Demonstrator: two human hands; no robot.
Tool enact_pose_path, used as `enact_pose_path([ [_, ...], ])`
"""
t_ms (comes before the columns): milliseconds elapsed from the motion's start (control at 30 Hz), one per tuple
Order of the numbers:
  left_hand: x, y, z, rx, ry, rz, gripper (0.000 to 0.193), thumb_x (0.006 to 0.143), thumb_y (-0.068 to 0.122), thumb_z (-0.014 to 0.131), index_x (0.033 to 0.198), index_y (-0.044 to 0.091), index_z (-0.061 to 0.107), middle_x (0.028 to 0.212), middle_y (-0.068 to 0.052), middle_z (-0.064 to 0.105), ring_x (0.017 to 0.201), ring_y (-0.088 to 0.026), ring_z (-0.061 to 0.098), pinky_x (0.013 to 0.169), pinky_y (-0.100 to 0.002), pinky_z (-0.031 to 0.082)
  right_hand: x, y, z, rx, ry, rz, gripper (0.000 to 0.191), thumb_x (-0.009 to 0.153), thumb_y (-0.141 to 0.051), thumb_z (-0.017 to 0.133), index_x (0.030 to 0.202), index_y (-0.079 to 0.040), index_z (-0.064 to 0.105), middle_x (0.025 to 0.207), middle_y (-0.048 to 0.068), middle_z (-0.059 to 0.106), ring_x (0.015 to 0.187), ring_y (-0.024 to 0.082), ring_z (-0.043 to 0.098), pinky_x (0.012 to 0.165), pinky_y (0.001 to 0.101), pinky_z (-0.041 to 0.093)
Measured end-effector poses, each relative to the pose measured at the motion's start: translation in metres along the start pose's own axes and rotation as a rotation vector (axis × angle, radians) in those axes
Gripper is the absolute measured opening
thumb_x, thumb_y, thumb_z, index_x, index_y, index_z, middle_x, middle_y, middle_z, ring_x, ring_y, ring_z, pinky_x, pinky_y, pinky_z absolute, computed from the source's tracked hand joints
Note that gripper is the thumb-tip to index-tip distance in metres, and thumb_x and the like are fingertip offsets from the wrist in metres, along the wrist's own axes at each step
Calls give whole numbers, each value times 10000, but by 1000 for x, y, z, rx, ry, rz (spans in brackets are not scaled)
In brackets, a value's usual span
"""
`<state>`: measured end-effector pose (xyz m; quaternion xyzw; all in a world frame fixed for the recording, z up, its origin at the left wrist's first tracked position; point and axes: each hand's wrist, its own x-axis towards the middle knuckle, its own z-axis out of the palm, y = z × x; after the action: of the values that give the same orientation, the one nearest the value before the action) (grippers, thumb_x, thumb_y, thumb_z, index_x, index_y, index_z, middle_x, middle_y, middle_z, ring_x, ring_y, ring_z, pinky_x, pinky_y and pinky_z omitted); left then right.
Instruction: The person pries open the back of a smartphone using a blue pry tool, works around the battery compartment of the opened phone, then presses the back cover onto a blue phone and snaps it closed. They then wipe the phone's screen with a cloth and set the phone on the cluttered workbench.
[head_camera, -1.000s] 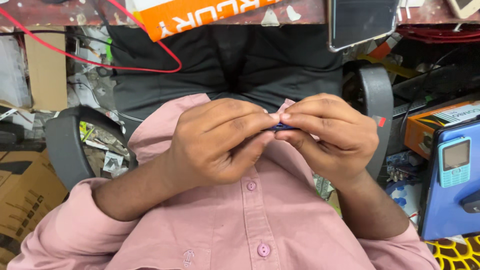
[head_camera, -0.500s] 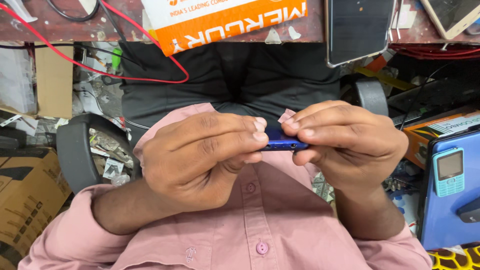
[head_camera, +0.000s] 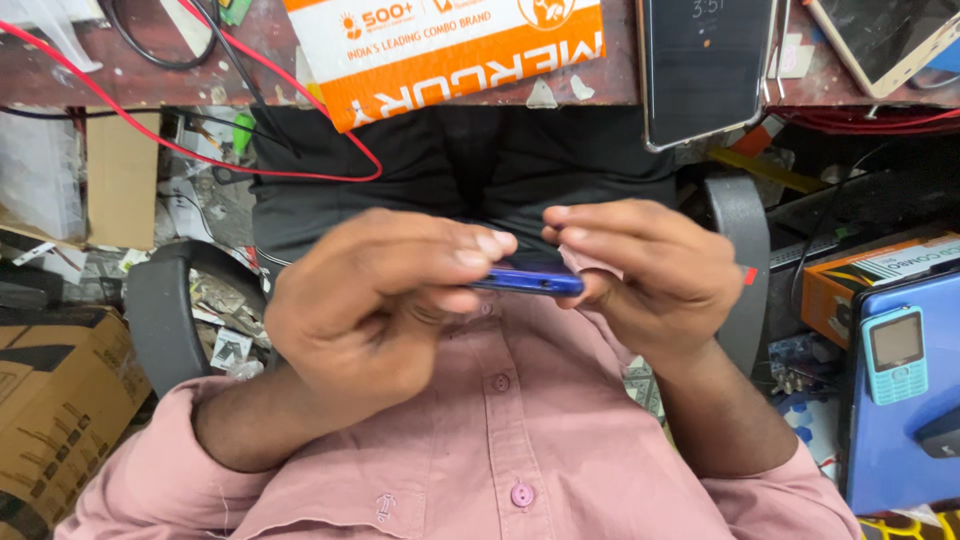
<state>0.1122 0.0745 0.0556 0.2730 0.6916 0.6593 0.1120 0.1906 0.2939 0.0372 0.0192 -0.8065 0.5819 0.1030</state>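
Observation:
A slim dark blue phone (head_camera: 535, 281) is held edge-on in front of my pink buttoned shirt (head_camera: 500, 450), with a small port showing on its edge. My left hand (head_camera: 380, 300) pinches its left end, fingertips on top and thumb beneath. My right hand (head_camera: 650, 270) grips the right end, fingers curled over the top. Both hands hover above my lap in black trousers (head_camera: 470, 170). Most of the phone's face is hidden by my fingers.
A wooden bench edge (head_camera: 130, 75) runs along the top with an orange and white package (head_camera: 450, 50), a black smartphone (head_camera: 705, 70), a red wire (head_camera: 200, 150) and a tablet (head_camera: 890, 40). A light blue keypad phone (head_camera: 895, 355) lies on a blue case at right. A cardboard box (head_camera: 50, 410) stands at left.
My hands have moved apart and lifted away from my chest. The blue phone, earlier nearly buried between my fingers, now shows along its edge. The camera has tilted toward the bench.

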Motion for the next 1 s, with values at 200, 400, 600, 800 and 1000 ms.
enact_pose_path([
  [200, 6, -15, 5, -378, 11, -80, 134, 1153, 193, 540, 1193, 66, 533, 1271, -103, 635, 1198, -253, 680, 1106, -380, 564, 7, -5, 1, -252, -19, -253, 266, 917, -93, 810, 1078, 80, 688, 1008, 183, 731, 912, 301, 759, 768, 349, 624],
  [400, 15, -3, -2, 495, -99, 247, 253, 1045, 232, 564, 1154, 12, 627, 1210, -186, 630, 1154, -418, 617, 1020, -495, 490, 4, -7, -1, -346, -11, -339, 222, 891, -13, 829, 1005, 96, 673, 908, 179, 722, 804, 308, 745, 717, 387, 626],
  [600, 5, -13, 1, 237, -83, -5, 195, 1060, 203, 716, 1199, 68, 691, 991, -58, 723, 877, -217, 673, 828, -318, 520, -1, -3, 5, -299, -60, -194, 245, 925, -97, 838, 1079, 41, 708, 977, 151, 731, 859, 289, 739, 698, 333, 583],
  [800, 1, -12, 1, 271, -11, 0, 282, 1020, 170, 801, 1247, 40, 695, 941, -75, 724, 810, -210, 687, 746, -297, 529, -3, 13, 10, -248, -98, -7, 204, 977, -117, 805, 1118, 13, 733, 959, 136, 740, 803, 233, 735, 701, 292, 553],
  [1000, 2, -10, 1, 279, -4, 58, 317, 993, 130, 783, 1255, 3, 658, 947, -115, 689, 801, -244, 672, 738, -320, 531, -11, 21, 17, -178, -54, 88, 164, 1033, -124, 770, 1124, 8, 735, 929, 119, 741, 783, 193, 718, 712, 257, 534],
])
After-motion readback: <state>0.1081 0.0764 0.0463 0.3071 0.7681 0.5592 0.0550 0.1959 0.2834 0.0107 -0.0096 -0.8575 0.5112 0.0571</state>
